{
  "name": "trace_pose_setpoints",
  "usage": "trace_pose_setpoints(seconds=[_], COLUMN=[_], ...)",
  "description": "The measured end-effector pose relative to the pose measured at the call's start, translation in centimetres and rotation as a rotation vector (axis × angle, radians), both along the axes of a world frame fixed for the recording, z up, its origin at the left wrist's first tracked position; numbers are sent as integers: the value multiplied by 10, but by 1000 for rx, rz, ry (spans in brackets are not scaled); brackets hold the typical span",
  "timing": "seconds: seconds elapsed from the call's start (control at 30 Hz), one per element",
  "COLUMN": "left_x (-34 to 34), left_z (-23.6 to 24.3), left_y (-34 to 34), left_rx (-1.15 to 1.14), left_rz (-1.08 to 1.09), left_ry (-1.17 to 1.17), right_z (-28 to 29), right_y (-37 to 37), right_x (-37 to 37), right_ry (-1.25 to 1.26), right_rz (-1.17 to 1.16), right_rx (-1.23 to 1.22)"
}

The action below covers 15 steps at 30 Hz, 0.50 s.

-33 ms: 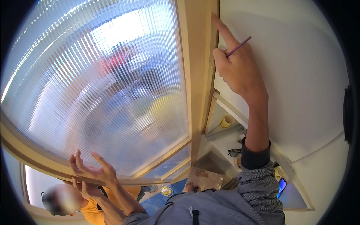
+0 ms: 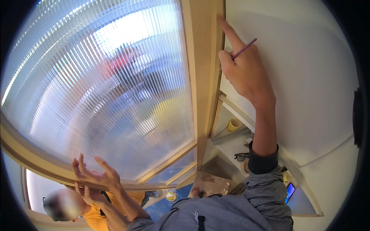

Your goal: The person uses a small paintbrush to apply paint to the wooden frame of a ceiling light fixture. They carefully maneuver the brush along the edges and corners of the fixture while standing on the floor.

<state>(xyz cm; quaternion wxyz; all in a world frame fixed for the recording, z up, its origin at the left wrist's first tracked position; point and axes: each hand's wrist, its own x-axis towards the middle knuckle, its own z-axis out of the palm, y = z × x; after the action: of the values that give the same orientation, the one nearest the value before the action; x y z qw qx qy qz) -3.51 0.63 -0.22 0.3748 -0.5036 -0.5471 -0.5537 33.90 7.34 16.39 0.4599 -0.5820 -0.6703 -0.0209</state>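
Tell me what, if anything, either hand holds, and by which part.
Right hand: a thin purple stick, one end jutting free above the hand; the gripped part is hidden within it. Left hand: open, nothing visibly held.

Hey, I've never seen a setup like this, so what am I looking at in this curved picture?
There's no robot here, just a person's bare hands, seen by the left of two fisheye cameras worn on the head; the lens bends straight edges. The right hand holds a thin purple stick, index finger at the wooden frame. The left hand is open by the ribbed panel. Lower right, glasses lie on a pale surface, and a phone shows nearby. Lower left is another person in an orange top.
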Motion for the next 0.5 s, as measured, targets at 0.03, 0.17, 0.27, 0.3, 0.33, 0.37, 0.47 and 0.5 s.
trace_pose_setpoints(seconds=[0.03,0.17,0.27,0.3,0.33,0.37,0.47,0.5], left_x=[0,5,6,4,4,4,10,12], left_z=[1,2,2,1,1,1,0,-2], left_y=[0,-2,0,0,0,1,3,3], left_rx=[2,-9,-10,-8,-6,-5,-4,-6], left_rz=[1,-4,-17,-17,-18,-19,-16,-10], left_ry=[3,-36,-47,-37,-28,-31,-40,-41], right_z=[1,-2,-4,-7,-9,-14,-30,-35], right_y=[-1,-6,-10,-11,-11,-10,-3,-5], right_x=[-1,-1,-2,-1,0,3,15,18], right_ry=[-23,-53,-86,-102,-117,-151,-81,58], right_rz=[-26,-55,-87,-95,-104,-93,21,113], right_rx=[-6,0,8,18,27,97,217,194])
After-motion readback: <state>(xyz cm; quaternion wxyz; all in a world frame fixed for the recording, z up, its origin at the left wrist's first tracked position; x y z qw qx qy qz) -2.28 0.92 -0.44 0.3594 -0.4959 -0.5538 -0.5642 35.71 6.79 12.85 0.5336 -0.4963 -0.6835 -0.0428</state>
